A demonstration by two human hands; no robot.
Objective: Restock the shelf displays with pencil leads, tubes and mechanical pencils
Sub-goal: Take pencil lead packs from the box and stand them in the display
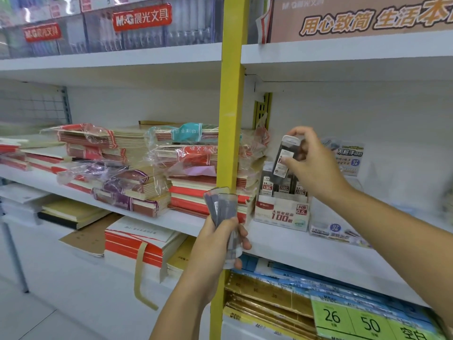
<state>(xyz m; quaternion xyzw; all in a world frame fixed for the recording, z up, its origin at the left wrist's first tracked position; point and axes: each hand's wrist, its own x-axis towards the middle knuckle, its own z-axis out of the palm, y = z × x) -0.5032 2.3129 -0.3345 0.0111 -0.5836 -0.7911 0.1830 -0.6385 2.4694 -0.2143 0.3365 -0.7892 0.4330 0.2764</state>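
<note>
Pinching a lead pack (285, 157) between thumb and curled fingertips, the right hand (312, 166) holds it tilted just above the upright packs (267, 186) that stand in the box (282, 213). The thumb presses on the pack's white label and the other fingers wrap its top end from behind. The left hand (219, 241) curls its fingers round the lower end of a fan of packs (220, 203). Their tops spread apart in front of the yellow post (231, 114).

The box stands on the white shelf (313, 251), near its front edge and just right of the post. Its front reads "HB 0.5" and "100", and the labels of the packs inside repeat "0.5" and "100". A blurred carton (339, 233) lies just right of the box.

Left of the post, at the same level, stacks of notebooks (137, 168) with red and purple bands lie partly in torn clear wrap.

On the top shelf, red signs (142, 17) read "M&G 晨光文具". A tan banner (367, 20) to the right reads "用心致简 生活本".

Below the shelf's right end, green tags (353, 319) read "26", "50" and "空白" in front of blue and gold packets (267, 293).
</note>
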